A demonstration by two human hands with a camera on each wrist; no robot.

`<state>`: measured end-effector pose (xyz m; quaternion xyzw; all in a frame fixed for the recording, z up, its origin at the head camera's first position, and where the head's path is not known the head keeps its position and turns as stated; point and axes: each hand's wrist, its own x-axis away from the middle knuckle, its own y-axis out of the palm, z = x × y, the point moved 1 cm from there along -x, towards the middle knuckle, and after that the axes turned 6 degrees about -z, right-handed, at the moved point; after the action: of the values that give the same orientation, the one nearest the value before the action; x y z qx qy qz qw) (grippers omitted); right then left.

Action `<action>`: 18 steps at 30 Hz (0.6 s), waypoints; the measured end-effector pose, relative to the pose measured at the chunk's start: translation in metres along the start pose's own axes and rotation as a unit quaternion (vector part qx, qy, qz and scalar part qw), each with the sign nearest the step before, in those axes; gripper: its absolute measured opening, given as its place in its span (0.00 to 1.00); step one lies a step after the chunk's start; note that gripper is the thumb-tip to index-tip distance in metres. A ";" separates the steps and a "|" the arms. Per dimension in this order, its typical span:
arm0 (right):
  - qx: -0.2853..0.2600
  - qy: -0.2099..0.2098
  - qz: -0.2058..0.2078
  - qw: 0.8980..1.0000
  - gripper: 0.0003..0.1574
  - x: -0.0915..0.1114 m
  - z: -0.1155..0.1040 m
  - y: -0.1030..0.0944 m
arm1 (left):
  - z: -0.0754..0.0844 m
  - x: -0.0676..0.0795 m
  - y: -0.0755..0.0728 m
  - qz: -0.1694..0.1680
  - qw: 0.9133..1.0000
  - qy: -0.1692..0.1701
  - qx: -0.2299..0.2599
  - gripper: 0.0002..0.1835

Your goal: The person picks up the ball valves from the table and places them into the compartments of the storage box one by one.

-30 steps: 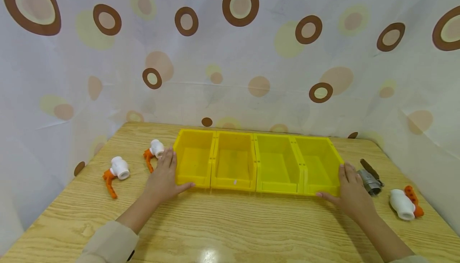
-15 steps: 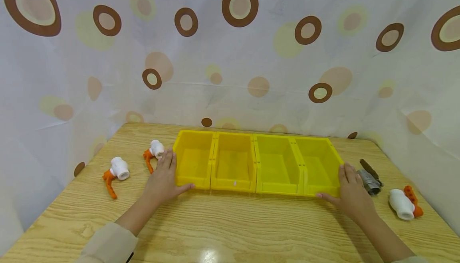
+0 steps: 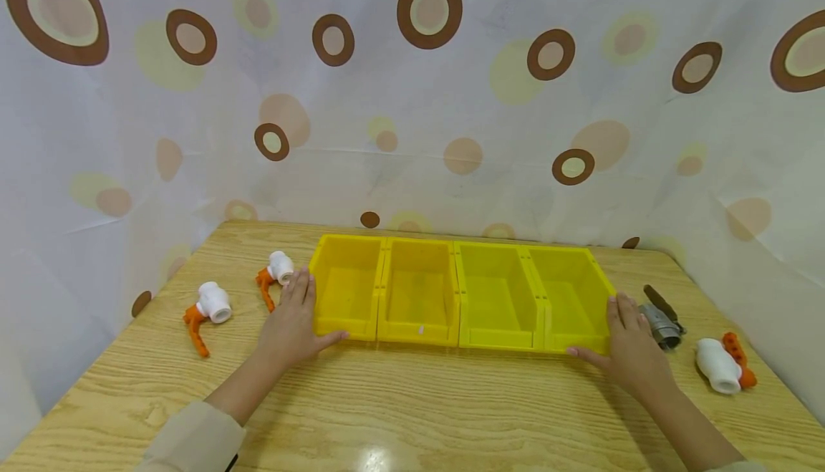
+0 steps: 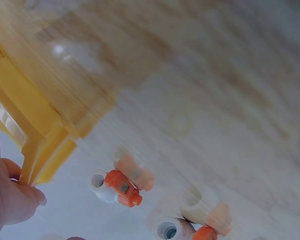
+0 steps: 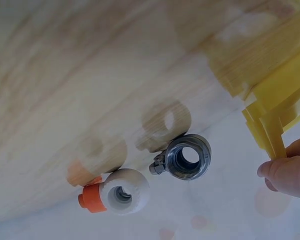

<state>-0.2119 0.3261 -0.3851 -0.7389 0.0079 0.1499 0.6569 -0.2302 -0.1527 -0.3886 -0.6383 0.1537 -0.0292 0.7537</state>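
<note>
Several yellow plastic bins [image 3: 460, 293] stand side by side in a row, with bare floors in the head view. At the row's left end my left hand [image 3: 288, 325] rests along the outer wall, fingers straight and thumb spread to the front edge. My right hand [image 3: 637, 349] lies the same way against the right end. Beyond my left hand are two white ball valves with orange handles, a nearer one [image 3: 214, 302] and a farther one [image 3: 280, 268]. Right of my right hand lie a grey metal valve [image 3: 662, 325] and a white valve [image 3: 718, 367] with an orange handle.
The wooden table [image 3: 412, 415] reaches back to a patterned cloth [image 3: 361, 99] hung behind and at both sides. Both wrist views show the valves and bin corners with reflections on the tabletop.
</note>
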 end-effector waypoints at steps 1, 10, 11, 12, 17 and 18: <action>0.000 -0.001 0.001 1.000 0.71 0.000 0.000 0.000 | 0.000 0.000 0.000 0.001 1.000 0.000 0.000 0.57; -0.002 0.000 0.006 1.000 0.71 0.001 -0.001 -0.001 | 0.003 0.002 -0.002 0.003 1.000 0.000 -0.003 0.57; -0.003 -0.001 0.006 1.000 0.71 0.002 -0.001 -0.001 | 0.003 0.002 -0.003 0.002 1.000 -0.001 -0.002 0.57; -0.005 -0.001 0.007 1.000 0.71 0.002 -0.001 -0.001 | 0.003 0.002 -0.003 0.000 1.000 -0.002 -0.001 0.57; -0.007 -0.001 0.008 1.000 0.70 0.002 -0.001 -0.001 | 0.005 0.004 -0.005 -0.003 1.000 -0.003 0.004 0.57; -0.007 0.000 0.007 1.000 0.70 0.003 -0.002 -0.002 | 0.005 0.004 -0.006 -0.002 1.000 -0.003 0.005 0.56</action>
<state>-0.2088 0.3253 -0.3841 -0.7432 0.0121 0.1549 0.6507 -0.2237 -0.1496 -0.3830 -0.6351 0.1499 -0.0301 0.7572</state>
